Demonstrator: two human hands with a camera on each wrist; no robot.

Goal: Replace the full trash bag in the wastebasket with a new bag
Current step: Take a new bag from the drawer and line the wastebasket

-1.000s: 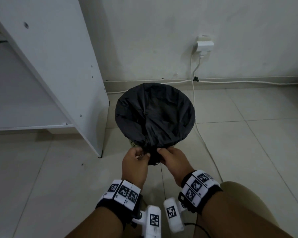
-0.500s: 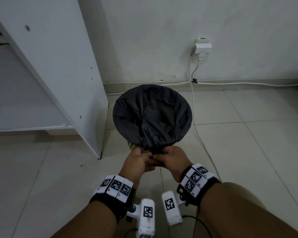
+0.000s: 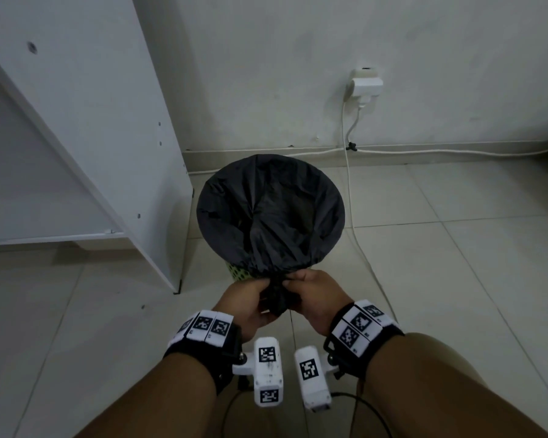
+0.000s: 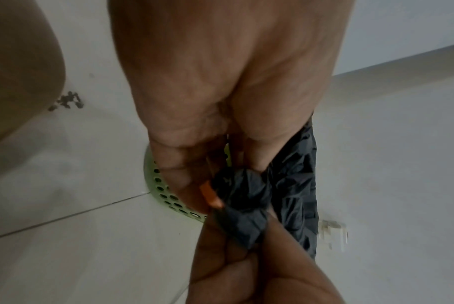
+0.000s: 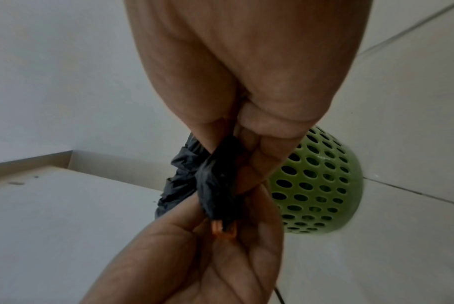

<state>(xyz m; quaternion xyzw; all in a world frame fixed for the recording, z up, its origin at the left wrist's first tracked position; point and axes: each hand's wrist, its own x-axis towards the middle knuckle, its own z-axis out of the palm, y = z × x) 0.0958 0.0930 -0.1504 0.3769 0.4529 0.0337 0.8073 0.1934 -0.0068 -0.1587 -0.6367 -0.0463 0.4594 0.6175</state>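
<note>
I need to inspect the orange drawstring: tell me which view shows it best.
The right wrist view: the orange drawstring loops out of the black bag between both hands. The left wrist view shows a short strip; the head view hides it.

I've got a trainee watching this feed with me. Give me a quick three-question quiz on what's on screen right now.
1. True or false: the black bag is stretched over the mouth of the green basket.
2. Which hand grips the bunched bag plastic at the near rim? A) only the left hand B) only the right hand C) both
3. Fill in: in the wrist views, a small ___-coloured strip shows at the bunched end.

Key: 1 true; 2 C; 3 orange.
</note>
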